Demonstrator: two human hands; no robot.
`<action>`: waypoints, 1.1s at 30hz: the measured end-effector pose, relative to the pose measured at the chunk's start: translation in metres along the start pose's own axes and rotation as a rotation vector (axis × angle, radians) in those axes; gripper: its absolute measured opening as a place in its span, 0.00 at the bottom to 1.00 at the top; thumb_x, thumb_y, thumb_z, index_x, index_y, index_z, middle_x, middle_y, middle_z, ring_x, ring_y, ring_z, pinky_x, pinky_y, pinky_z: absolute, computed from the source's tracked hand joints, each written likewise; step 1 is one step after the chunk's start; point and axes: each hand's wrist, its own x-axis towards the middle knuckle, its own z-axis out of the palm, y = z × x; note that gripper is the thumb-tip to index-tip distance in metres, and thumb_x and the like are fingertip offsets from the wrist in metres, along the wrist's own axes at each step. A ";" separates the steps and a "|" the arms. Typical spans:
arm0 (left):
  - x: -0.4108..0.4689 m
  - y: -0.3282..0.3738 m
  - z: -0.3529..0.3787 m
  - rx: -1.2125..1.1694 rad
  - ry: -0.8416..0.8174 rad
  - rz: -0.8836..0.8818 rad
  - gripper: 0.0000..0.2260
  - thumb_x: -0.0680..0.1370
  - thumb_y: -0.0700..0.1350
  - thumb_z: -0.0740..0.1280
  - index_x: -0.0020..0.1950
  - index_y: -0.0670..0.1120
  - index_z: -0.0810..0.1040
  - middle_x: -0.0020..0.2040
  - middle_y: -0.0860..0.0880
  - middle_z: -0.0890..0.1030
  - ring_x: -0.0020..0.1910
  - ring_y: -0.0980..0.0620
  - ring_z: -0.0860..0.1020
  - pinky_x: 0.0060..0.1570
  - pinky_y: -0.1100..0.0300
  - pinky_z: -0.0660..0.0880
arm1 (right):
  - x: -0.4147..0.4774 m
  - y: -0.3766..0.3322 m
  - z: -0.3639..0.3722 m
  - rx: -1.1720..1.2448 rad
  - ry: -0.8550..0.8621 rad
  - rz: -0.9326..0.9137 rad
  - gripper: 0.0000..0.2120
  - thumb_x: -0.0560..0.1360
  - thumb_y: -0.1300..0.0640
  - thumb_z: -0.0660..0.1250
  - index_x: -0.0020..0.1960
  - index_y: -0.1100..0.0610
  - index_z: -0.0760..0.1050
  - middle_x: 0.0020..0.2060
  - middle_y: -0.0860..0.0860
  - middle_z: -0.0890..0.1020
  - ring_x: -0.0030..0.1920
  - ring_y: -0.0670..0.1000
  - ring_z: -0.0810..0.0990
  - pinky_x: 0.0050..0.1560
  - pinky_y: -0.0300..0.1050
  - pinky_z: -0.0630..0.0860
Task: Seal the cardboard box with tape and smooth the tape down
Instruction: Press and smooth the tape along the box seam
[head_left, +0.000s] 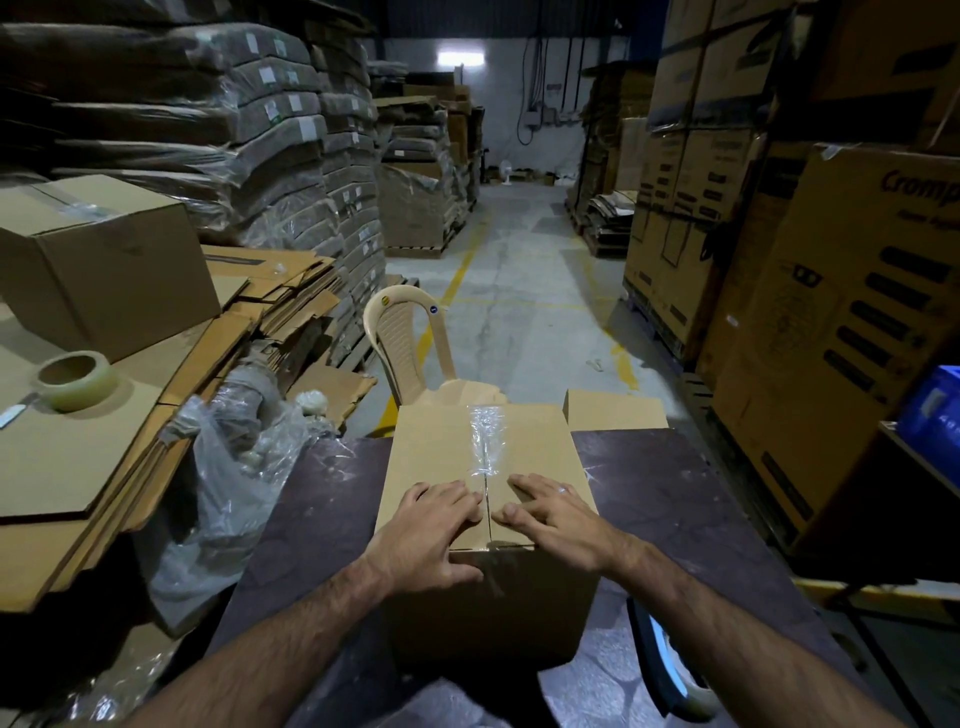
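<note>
The cardboard box (431, 457) stands on the near dark table (649, 493). The left hand (431, 525) and right hand (550, 512) press flat, fingers straight, beside the seam. The clear tape (487, 441) looks wrinkled and the near seam looks bare, so the flaps may spring up.

The seat of the chair (400, 332) is hidden behind the cardboard box (431, 467). At the right edge of the frame, lettering on the printed carton (857, 338) is cut off after "Cromp", and a blue crate (930, 415) is cropped. The labels (267, 75) on the wrapped bundles (291, 130) at upper left are too small to read. At lower right, a dark, blue-edged object (660, 670) lies partly behind the right forearm (727, 613) and cannot be identified.
</note>
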 end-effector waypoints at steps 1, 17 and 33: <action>-0.001 -0.001 0.000 -0.008 0.007 0.002 0.33 0.69 0.65 0.68 0.67 0.49 0.67 0.71 0.52 0.67 0.72 0.51 0.62 0.72 0.50 0.54 | 0.002 -0.002 -0.002 -0.014 -0.003 0.007 0.28 0.78 0.37 0.44 0.65 0.47 0.75 0.76 0.51 0.59 0.75 0.49 0.53 0.73 0.52 0.49; -0.004 0.007 -0.002 -0.035 -0.009 -0.040 0.33 0.70 0.63 0.70 0.70 0.50 0.65 0.70 0.51 0.69 0.72 0.52 0.63 0.74 0.50 0.54 | -0.006 -0.002 0.005 0.095 0.057 -0.002 0.25 0.81 0.43 0.43 0.64 0.46 0.75 0.74 0.51 0.63 0.73 0.46 0.59 0.73 0.48 0.52; -0.019 0.020 0.003 -0.160 0.189 -0.015 0.13 0.73 0.51 0.70 0.54 0.47 0.76 0.56 0.52 0.76 0.57 0.53 0.71 0.63 0.58 0.66 | -0.005 -0.004 0.004 0.090 0.073 0.003 0.20 0.83 0.47 0.49 0.62 0.47 0.78 0.74 0.52 0.64 0.73 0.47 0.59 0.72 0.46 0.53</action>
